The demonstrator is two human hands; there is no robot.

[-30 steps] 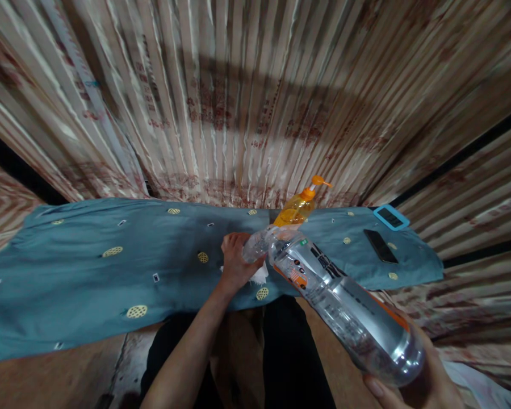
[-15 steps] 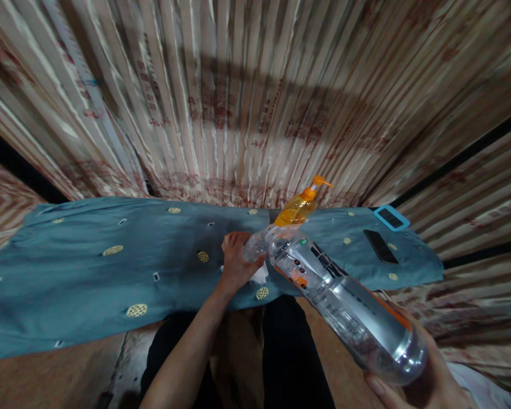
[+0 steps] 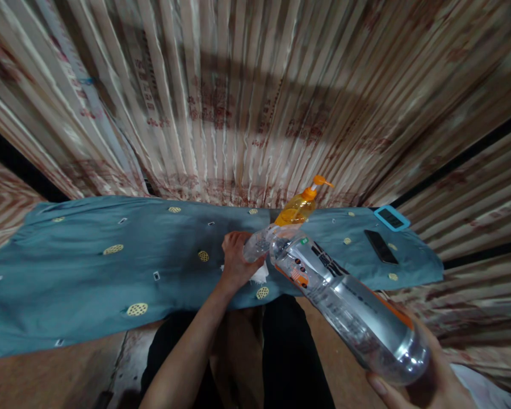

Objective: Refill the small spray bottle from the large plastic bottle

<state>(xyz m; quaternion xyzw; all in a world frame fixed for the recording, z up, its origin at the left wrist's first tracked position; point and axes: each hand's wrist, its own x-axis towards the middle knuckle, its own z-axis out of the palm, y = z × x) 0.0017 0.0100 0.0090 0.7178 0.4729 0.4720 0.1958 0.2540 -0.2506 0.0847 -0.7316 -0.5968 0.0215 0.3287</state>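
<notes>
Two bottles meeting neck to neck

The left hand (image 3: 237,260) is closing around a small clear bottle (image 3: 258,244) above the teal cloth (image 3: 89,272), a white tissue (image 3: 260,274) lying beneath the hand. The right hand (image 3: 430,363) is gripping the large bottle (image 3: 353,307) by its base, neck sloping down toward the small one. Pump bottle (image 3: 296,210) is standing just behind. Step in hand is looking like a pour; flow and mouth contact: cannot tell. Next move is calling for steady necks and gradual tilt.
</notes>
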